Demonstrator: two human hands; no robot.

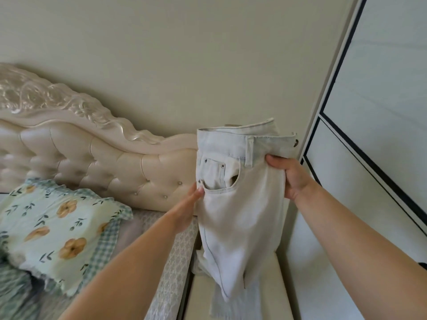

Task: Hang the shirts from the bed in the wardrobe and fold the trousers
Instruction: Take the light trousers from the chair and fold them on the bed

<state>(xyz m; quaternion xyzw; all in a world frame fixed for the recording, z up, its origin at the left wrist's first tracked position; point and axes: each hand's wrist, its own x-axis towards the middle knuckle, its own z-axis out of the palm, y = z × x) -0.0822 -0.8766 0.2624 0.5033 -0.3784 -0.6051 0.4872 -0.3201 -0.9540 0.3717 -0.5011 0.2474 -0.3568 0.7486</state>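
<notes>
Two bare forearms [129, 269] are seen reaching forward from the bottom of the view, and between them a pair of pale denim trousers [240, 204] is held up in the air, waistband [233, 137] uppermost. The trousers are doubled lengthwise, so that one front pocket [219, 174] faces the camera. Their right edge, just below the waistband, is gripped by the right hand [293, 179], thumb on the front and fingers hidden behind the cloth. The left hand [188, 204] is laid with straight fingers against the left edge beside the pocket; nothing is clasped by it.

The leg ends are let down onto a cream surface [233, 299] between the bed [168, 262] and the wardrobe [381, 100], whose door is shut in the part shown. A floral pillow [57, 227] is propped near the padded headboard [104, 162].

The folding is judged to be only begun: one lengthwise fold is made, and the crosswise folds are not yet done. No shirts can be made out on the visible part of the bed, so it cannot be told whether the hanging is finished or still left.
</notes>
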